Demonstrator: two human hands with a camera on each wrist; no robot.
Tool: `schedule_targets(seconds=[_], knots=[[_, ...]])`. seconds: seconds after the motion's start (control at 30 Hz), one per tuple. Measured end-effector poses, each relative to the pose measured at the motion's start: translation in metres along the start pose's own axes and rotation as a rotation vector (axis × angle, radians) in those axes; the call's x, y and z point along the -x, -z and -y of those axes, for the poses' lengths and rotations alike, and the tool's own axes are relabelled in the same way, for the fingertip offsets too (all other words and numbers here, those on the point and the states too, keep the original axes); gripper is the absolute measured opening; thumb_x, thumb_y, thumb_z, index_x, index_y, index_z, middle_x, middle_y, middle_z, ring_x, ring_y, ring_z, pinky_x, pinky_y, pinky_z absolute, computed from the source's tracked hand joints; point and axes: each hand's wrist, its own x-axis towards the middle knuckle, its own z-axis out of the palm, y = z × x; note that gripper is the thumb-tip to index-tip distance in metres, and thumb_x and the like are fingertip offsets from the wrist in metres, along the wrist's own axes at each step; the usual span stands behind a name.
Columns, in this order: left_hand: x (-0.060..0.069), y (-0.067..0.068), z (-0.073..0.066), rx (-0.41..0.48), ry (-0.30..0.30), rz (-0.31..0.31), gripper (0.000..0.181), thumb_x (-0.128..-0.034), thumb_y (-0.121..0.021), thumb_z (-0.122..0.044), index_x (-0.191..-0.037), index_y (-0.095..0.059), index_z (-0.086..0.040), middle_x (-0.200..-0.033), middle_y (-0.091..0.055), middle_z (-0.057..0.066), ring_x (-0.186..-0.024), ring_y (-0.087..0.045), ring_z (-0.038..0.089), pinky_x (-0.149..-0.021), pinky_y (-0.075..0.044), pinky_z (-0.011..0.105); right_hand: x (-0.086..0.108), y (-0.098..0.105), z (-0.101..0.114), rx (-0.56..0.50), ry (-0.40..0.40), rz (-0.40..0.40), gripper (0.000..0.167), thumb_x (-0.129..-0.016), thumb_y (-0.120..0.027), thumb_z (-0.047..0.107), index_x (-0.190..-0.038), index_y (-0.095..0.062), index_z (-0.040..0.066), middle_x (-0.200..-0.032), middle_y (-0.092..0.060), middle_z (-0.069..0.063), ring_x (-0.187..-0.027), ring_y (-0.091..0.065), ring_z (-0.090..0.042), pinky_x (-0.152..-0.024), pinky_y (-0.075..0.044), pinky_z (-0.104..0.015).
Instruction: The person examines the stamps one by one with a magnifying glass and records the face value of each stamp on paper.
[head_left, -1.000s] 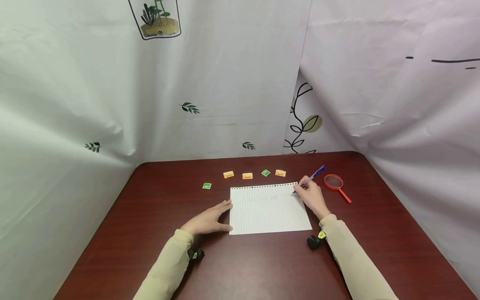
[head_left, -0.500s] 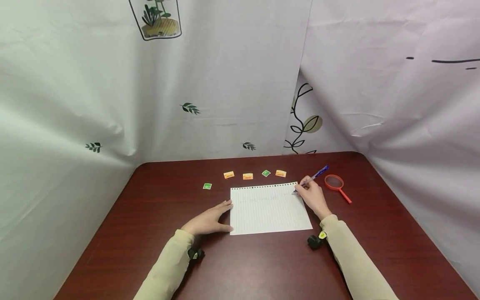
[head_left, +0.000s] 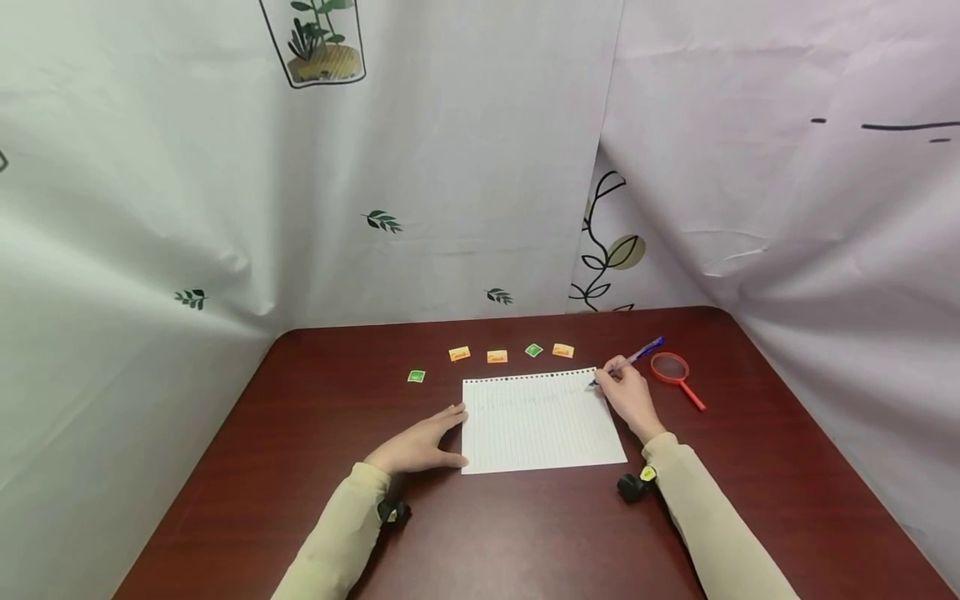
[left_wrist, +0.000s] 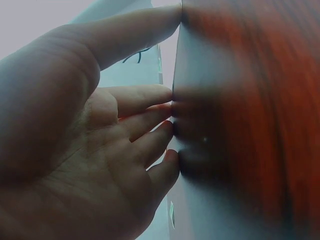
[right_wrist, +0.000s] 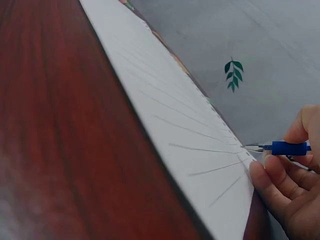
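Note:
A sheet of lined paper [head_left: 540,433] with punched holes along its far edge lies on the table, a faint line of writing near its top. My left hand [head_left: 422,442] rests at the paper's left edge, fingers and thumb spread, fingertips touching it. In the left wrist view the left hand [left_wrist: 110,125] has its fingertips down on the surface. My right hand [head_left: 628,396] pinches a blue pen [head_left: 647,348] over the paper's upper right corner. In the right wrist view the pen [right_wrist: 289,148] has its tip at the paper [right_wrist: 165,115]; whether it touches, I cannot tell.
A red magnifying glass [head_left: 678,379] lies right of the right hand. Behind the paper are orange stickers [head_left: 497,357] and a green sticker [head_left: 533,350], with another green sticker [head_left: 416,377] farther left. The dark red table [head_left: 510,533] meets a white printed curtain [head_left: 465,167] behind.
The pen has shifted slightly to the right along the top of the paper with my right hand. My left hand keeps its place at the paper's edge. The head view has tilted up slightly.

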Motion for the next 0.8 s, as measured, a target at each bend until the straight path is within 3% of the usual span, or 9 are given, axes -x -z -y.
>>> schedule_targets(seconds=[0.13, 0.3, 0.43, 0.6, 0.8], knots=[[0.000, 0.000, -0.001, 0.001, -0.004, -0.005, 0.082, -0.0873, -0.079, -0.032, -0.152, -0.041, 0.001, -0.162, -0.032, 0.013, -0.150, -0.027, 0.030, -0.115, -0.032, 0.052, -0.002, 0.003, -0.001, -0.082, -0.016, 0.005, 0.013, -0.100, -0.054, 0.017, -0.097, -0.052, 0.004, -0.095, -0.068, -0.019, -0.079, -0.066, -0.017, -0.070, -0.057, -0.023], [0.000, 0.001, -0.001, -0.005, -0.005, -0.007, 0.082, -0.0871, -0.079, -0.031, -0.152, -0.041, 0.001, -0.162, -0.032, 0.012, -0.150, -0.027, 0.030, -0.115, -0.032, 0.052, -0.006, 0.014, 0.000, -0.148, -0.013, 0.049, 0.012, -0.101, -0.054, 0.011, -0.105, -0.050, 0.000, -0.101, -0.067, -0.023, -0.080, -0.066, -0.016, -0.074, -0.059, -0.026], [0.000, 0.001, -0.002, -0.010, -0.004, -0.009, 0.082, -0.0870, -0.079, -0.031, -0.152, -0.041, 0.001, -0.162, -0.032, 0.012, -0.150, -0.027, 0.030, -0.115, -0.032, 0.052, -0.008, 0.028, 0.001, -0.107, 0.030, 0.088, 0.018, -0.102, -0.054, 0.012, -0.112, -0.050, -0.002, -0.097, -0.069, -0.020, -0.078, -0.067, -0.014, -0.073, -0.057, -0.024], [-0.001, 0.000, -0.001, -0.003, 0.003, -0.010, 0.082, -0.0867, -0.080, -0.031, -0.152, -0.042, 0.001, -0.162, -0.032, 0.012, -0.150, -0.027, 0.030, -0.115, -0.032, 0.052, -0.010, 0.042, 0.000, -0.016, 0.101, 0.130, 0.027, -0.103, -0.059, 0.019, -0.116, -0.052, -0.004, -0.093, -0.070, -0.018, -0.080, -0.071, -0.022, -0.073, -0.056, -0.024], [-0.001, -0.002, 0.001, -0.004, 0.004, -0.010, 0.082, -0.0869, -0.080, -0.032, -0.152, -0.041, 0.000, -0.162, -0.032, 0.012, -0.150, -0.027, 0.030, -0.115, -0.032, 0.052, -0.013, 0.051, -0.006, -0.051, 0.107, 0.205, 0.037, -0.101, -0.065, 0.023, -0.121, -0.056, -0.007, -0.103, -0.069, -0.021, -0.082, -0.069, -0.017, -0.074, -0.057, -0.024]])
